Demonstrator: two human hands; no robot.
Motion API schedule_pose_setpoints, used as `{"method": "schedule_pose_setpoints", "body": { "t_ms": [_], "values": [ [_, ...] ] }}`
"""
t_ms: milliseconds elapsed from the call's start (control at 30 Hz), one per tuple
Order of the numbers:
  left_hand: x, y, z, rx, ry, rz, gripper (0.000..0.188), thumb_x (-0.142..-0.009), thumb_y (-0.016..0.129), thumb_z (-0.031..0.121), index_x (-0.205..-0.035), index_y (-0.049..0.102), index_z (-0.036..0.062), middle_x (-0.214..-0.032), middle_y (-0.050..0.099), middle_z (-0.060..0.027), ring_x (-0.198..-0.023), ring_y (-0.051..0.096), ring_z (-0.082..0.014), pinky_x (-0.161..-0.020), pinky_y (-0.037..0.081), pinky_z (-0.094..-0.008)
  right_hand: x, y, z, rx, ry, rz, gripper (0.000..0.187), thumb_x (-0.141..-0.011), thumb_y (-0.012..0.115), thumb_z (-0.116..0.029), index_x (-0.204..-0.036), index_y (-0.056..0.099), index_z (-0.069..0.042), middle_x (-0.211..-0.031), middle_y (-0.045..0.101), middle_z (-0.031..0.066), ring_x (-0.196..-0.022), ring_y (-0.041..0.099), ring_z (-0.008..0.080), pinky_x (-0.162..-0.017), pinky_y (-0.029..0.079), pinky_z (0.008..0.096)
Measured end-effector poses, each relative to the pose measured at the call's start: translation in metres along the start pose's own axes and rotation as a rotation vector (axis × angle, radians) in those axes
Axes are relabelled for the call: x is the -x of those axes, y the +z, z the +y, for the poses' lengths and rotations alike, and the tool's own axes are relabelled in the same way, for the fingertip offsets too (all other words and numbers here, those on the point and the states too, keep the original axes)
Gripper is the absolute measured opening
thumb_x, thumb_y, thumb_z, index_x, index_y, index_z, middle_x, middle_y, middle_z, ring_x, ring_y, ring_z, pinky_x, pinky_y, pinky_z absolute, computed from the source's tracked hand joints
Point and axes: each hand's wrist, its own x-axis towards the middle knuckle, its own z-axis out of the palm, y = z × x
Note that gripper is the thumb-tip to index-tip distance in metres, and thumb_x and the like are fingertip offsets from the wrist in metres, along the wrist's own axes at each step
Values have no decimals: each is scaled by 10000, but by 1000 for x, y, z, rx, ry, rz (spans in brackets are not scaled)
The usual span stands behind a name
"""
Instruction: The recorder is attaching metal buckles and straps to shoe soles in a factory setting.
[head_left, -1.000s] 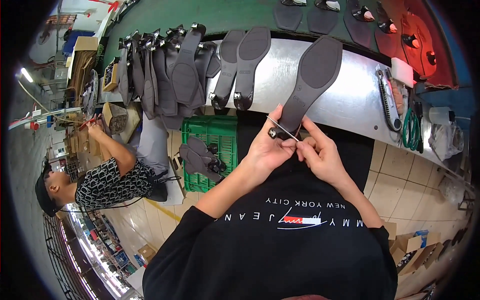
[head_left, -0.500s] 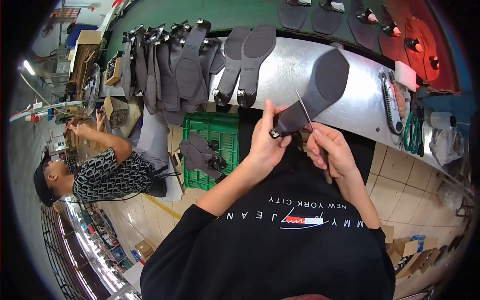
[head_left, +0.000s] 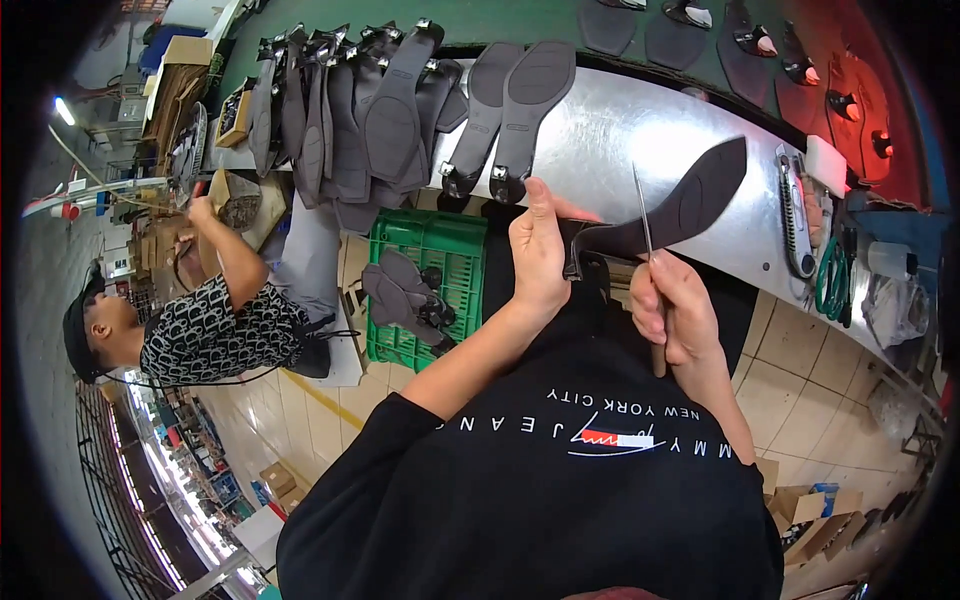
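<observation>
In front of me, my left hand [head_left: 540, 245] grips a dark grey heeled shoe sole [head_left: 705, 190] near its black heel end. The sole is tilted partly edge-on, its wide toe part pointing right and away over the metal table. My right hand [head_left: 682, 305] is closed round the brownish handle of a thin, straight metal-bladed tool [head_left: 641, 200]. The blade points away from me and crosses the narrow waist of the sole; whether it touches cannot be told. Beyond my left hand, two similar heeled soles [head_left: 540, 85] lie side by side on the table.
A heap of heeled soles [head_left: 390, 130] covers the table's left part. Below stands a green crate [head_left: 400, 222] with more soles. At right lie a box cutter [head_left: 793, 220], green-handled scissors [head_left: 830, 265] and a plastic bag [head_left: 893, 305]. A co-worker [head_left: 220, 330] sits at left.
The sole has turned from face-up to nearly edge-on, and its toe has swung right. The blade stands more upright across it. My view has shifted slightly. The co-worker's hands have moved.
</observation>
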Motion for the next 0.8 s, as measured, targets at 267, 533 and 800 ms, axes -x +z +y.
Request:
{"method": "schedule_pose_setpoints", "body": {
  "t_ms": [267, 533, 800],
  "values": [
    [-5, 0, 15, -239, 317, -15, 900, -963, 108, 647, -675, 640, -19, -651, 649, -87, -581, 597, -130, -609, 483, -243, -4, 9, 20, 1202, -820, 248, 117, -879, 562, 13, -949, 655, 22, -718, 628, 79, -568, 567, 133, -537, 442, 242],
    [-12, -7, 23, 111, -251, -49, 800, -872, 290, 763, -685, 591, 45, -625, 604, -43, -565, 572, -138, -574, 470, -241, 7, 24, 17, 1208, -805, 0, 87, -833, 588, 46, -890, 647, 18, -714, 628, 117, -570, 598, 192, -537, 463, 288],
    [-9, 6, 14, 785, -658, -147, 460, -808, 622, 611, -673, 539, 179, -668, 550, 22, -717, 561, -169, -769, 457, -370, 0, 22, 4, 1232, -853, 271, 60, -822, 642, 18, -873, 625, -9, -727, 611, 121, -597, 605, 264, -540, 471, 319]
  ]
}}
